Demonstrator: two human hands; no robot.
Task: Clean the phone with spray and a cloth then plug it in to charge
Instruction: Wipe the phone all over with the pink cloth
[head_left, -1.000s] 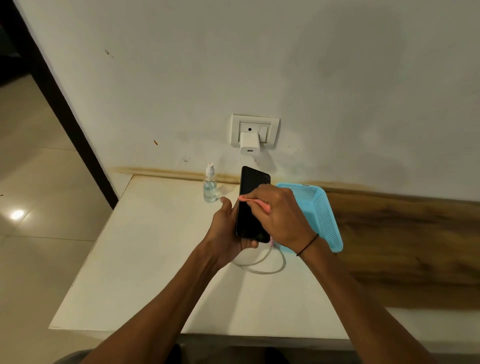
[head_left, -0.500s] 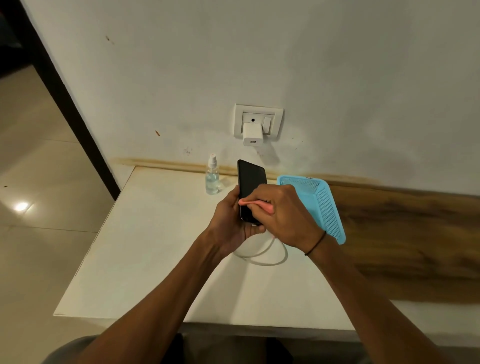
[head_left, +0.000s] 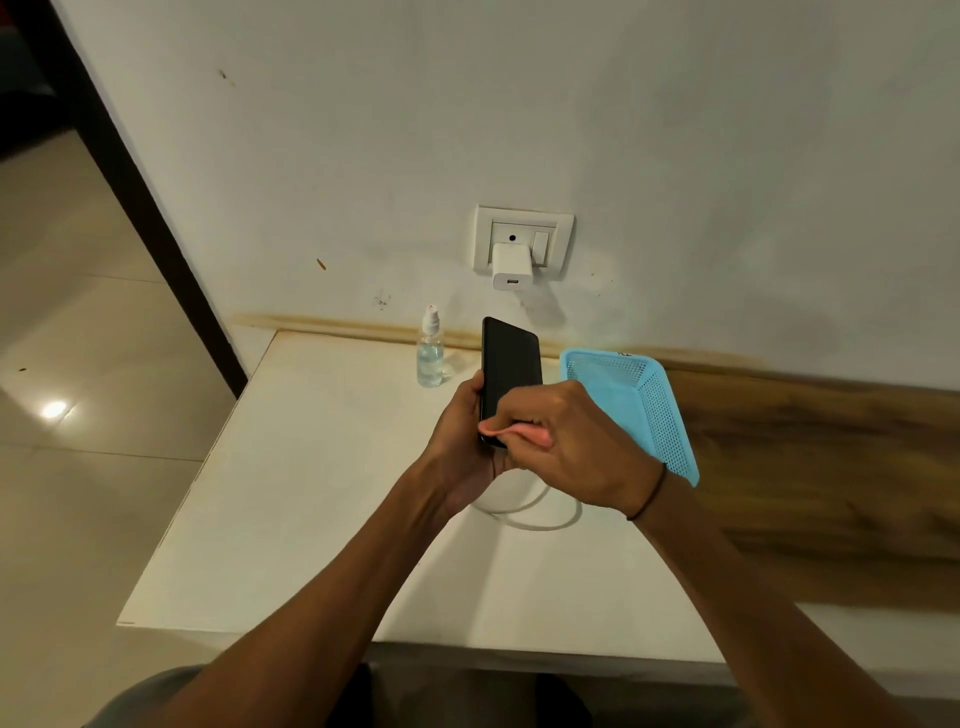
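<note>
- Your cloth (head_left: 514, 432) has slid down to the phone's (head_left: 511, 371) lower end; right hand (head_left: 566, 441) stays pinched on it.
- Left hand (head_left: 462, 431) grips the phone upright above the table (head_left: 311, 493); press harder and it could slip.

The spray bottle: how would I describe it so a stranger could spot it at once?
Start at the white wall socket with the charger block plugged in. Drop down and a little left to the back edge of the white table. There stands the spray bottle, upright by the wall, just left of the raised black phone. It is the only clear thing there, small, with a white nozzle.
</note>
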